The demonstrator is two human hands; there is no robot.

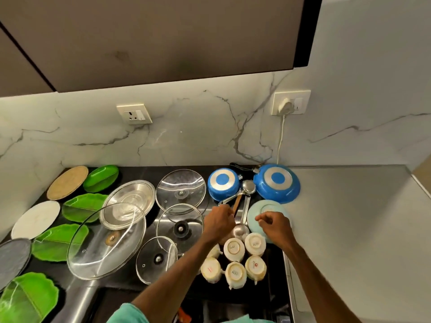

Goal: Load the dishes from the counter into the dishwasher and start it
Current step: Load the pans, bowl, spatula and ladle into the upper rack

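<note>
Left hand [219,221] at ladles [248,186]; right hand [275,224] over pale blue plate [268,206].

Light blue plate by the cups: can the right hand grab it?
Probably yes. The right hand is right over the light blue plate, nothing visible lies on it, and only the upturned cups crowd its near edge.

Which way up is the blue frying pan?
Upside down: the blue frying pan shows its ringed metal base facing up.
</note>
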